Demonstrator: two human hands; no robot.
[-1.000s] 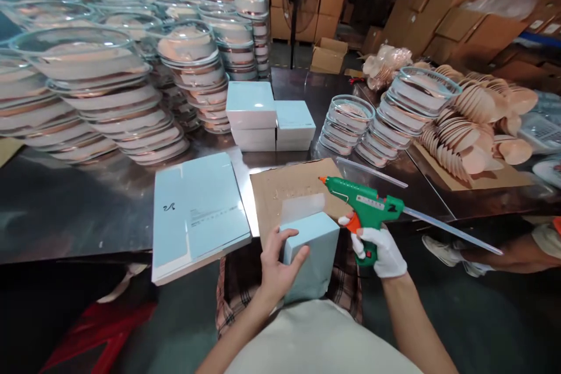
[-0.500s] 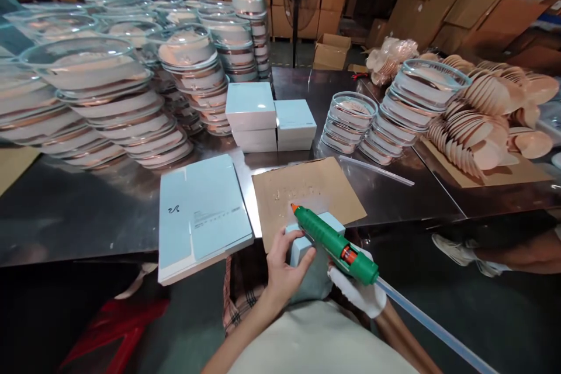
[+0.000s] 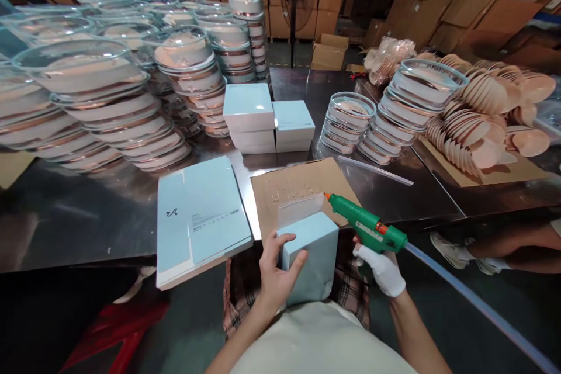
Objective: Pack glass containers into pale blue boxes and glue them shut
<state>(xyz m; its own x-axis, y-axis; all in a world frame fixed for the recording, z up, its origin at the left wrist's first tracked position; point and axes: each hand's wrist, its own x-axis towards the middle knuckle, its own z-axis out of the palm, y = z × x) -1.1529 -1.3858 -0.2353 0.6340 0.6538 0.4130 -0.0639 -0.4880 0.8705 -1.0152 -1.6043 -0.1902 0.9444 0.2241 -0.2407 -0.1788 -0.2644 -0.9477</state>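
My left hand (image 3: pixel 280 269) grips a light blue cardboard box (image 3: pixel 313 257) at the table's near edge, thumb and fingers round its left side. A pale flap (image 3: pixel 300 210) stands out from the box's far side over a brown cardboard sheet (image 3: pixel 272 187). In my right hand (image 3: pixel 379 269), which wears a white glove, is a green hot glue gun (image 3: pixel 363 219). Its orange nozzle points left, near the flap's right end and apart from the box. A long clear glue stick (image 3: pixel 473 301) trails from its back. Left of the sheet lies a stack of flat blue box blanks (image 3: pixel 201 210).
Folded blue boxes (image 3: pixel 249 106) stand behind the sheet. Tall stacks of clear round containers (image 3: pixel 109 93) fill the left; shorter stacks (image 3: pixel 348 120) stand right, beside piled beige scoop-shaped pieces (image 3: pixel 477 134). A spare glue stick (image 3: pixel 377 169) lies on the table. Another person's legs (image 3: pixel 512 245) show at right.
The glue gun has moved right, off the top of the box, with my right hand. The box's top and pale flap now show in full. My left hand keeps its grip.
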